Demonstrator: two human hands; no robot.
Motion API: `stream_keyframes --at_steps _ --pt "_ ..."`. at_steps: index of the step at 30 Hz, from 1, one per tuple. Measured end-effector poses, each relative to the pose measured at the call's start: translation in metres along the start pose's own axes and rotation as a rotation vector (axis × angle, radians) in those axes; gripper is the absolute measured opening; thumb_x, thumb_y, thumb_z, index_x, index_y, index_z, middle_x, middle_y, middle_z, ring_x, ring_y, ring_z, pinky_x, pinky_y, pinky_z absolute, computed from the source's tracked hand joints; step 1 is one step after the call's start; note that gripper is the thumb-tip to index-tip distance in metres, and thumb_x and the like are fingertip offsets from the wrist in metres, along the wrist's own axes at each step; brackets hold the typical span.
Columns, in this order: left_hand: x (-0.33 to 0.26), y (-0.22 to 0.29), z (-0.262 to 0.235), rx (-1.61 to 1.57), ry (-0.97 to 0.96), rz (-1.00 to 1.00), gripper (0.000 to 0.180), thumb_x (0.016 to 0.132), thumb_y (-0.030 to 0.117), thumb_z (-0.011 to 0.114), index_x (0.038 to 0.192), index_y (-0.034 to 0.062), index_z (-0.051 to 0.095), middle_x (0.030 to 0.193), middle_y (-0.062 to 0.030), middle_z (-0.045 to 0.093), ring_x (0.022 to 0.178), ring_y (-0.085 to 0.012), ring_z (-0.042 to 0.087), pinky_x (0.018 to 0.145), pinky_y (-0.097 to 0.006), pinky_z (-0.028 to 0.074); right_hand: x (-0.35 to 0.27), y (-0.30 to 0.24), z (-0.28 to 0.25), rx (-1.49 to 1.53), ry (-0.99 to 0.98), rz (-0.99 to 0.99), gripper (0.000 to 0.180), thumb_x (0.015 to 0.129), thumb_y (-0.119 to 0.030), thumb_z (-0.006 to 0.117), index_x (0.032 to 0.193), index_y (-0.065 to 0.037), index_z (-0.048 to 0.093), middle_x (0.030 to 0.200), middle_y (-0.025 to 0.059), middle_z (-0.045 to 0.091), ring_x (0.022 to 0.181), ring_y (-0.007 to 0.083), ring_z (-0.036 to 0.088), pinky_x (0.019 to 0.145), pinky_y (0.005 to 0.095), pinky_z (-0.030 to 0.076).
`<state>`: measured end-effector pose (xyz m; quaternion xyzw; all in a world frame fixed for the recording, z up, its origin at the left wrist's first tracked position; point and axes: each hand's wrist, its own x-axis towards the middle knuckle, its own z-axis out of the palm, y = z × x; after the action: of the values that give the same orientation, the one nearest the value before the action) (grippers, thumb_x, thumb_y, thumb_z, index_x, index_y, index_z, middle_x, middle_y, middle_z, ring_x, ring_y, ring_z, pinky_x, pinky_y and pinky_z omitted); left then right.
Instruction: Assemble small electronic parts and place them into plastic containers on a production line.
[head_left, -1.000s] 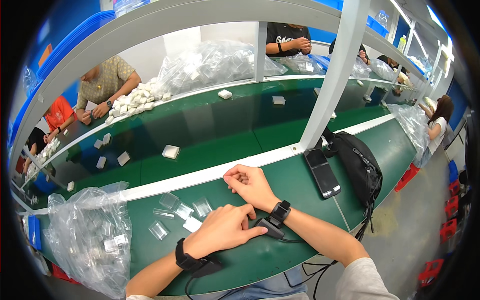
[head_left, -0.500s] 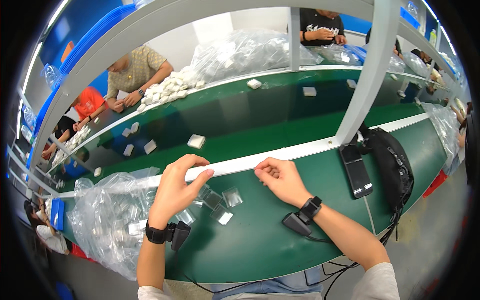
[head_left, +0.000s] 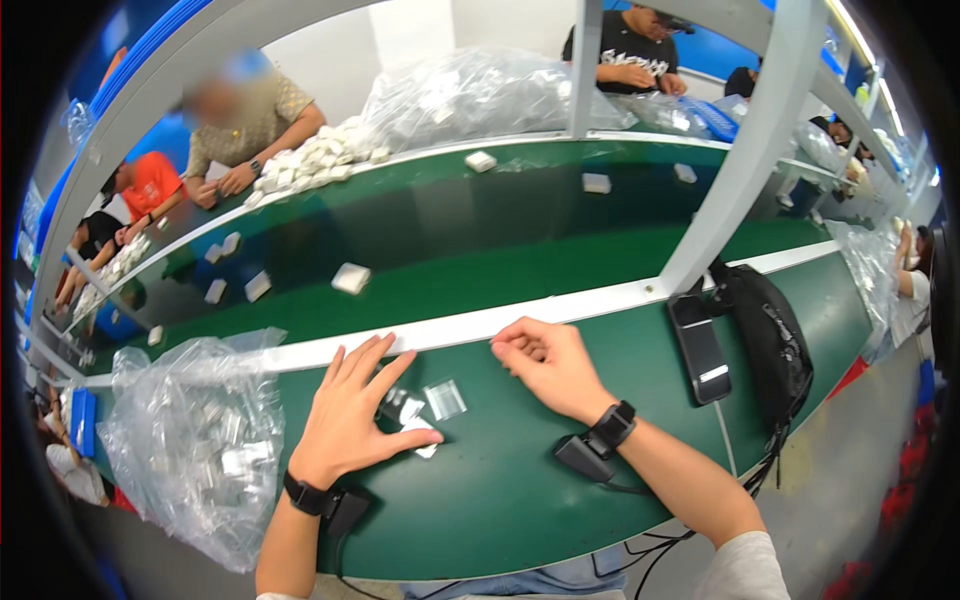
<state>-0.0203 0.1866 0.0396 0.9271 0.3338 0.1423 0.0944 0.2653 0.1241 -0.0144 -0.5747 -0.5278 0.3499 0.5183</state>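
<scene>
head view: shows the left hand (head_left: 348, 422) fanned out over the green tabletop (head_left: 500, 500), with thumb and fingers wide apart and without a grip on anything. half a second ago curved into a loose c; now spreads flat above the clear plastic cases (head_left: 445, 398), hiding some from sight. seems to bring those cases within easy reach, without a hold on any so far. cannot tell from this angle whether touches them or hovers just over.

places one case in plain sight just right of the left hand's fingers, and a white-faced piece (head_left: 427, 452) right by the thumb tip, partly covered by it.

keeps the right hand (head_left: 550, 365) much as before: to the right of the cases, with fingers curled in and thumb against them, with no object showing; cannot see into the palm.

to the left of the left hand, shows a plastic bag (head_left: 150, 450) with more clear pieces inside; ahead of it, past the white rail (head_left: 455, 326), a white box (head_left: 351, 278). to the right of the right hand, shows a phone (head_left: 700, 350), then a black pouch (head_left: 765, 330).
</scene>
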Motion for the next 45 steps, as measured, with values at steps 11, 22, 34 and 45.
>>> stream_keyframes --at_steps 11,22,34,45 --pt "0.006 0.002 0.012 -0.143 0.133 -0.032 0.032 0.101 0.017 0.068 0.13 0.0027 0.071 0.143 -0.0177 0.067 0.125 -0.0412 0.066 0.103 -0.046 0.055 -0.003 -0.003 -0.003 -0.022 0.008 -0.032 0.017 0.101 -0.014 0.074 0.104 0.003 0.075 0.078 -0.0003 0.07 0.067 0.0039 0.057 0.064 0.0245 0.051" --pt "0.008 0.001 0.017 -0.178 0.235 -0.042 0.025 0.097 -0.004 0.062 0.121 -0.0001 0.071 0.133 -0.0199 0.07 0.11 -0.0434 0.072 0.092 -0.045 0.059 -0.003 0.001 -0.005 -0.029 -0.011 -0.064 0.017 0.101 -0.014 0.072 0.105 0.002 0.075 0.082 0.0045 0.075 0.07 0.0083 0.064 0.069 0.0273 0.055" --pt "0.008 -0.009 0.005 -0.137 0.489 0.06 0.02 0.095 -0.01 0.06 0.112 -0.005 0.071 0.115 -0.0217 0.074 0.096 -0.0413 0.075 0.083 -0.044 0.059 -0.003 0.001 -0.007 -0.012 -0.021 -0.031 0.018 0.102 -0.014 0.073 0.107 0.003 0.075 0.083 0.0034 0.074 0.071 0.006 0.062 0.068 0.0254 0.053" --pt "-0.003 -0.01 0.006 -0.36 0.502 -0.196 0.015 0.104 -0.002 0.06 0.109 -0.0015 0.074 0.066 -0.0118 0.07 0.055 -0.018 0.069 0.055 -0.029 0.05 -0.002 0.003 -0.004 -0.024 -0.042 -0.017 0.017 0.103 -0.014 0.073 0.107 0.002 0.075 0.084 0.0009 0.072 0.07 0.0042 0.06 0.065 0.0236 0.051"
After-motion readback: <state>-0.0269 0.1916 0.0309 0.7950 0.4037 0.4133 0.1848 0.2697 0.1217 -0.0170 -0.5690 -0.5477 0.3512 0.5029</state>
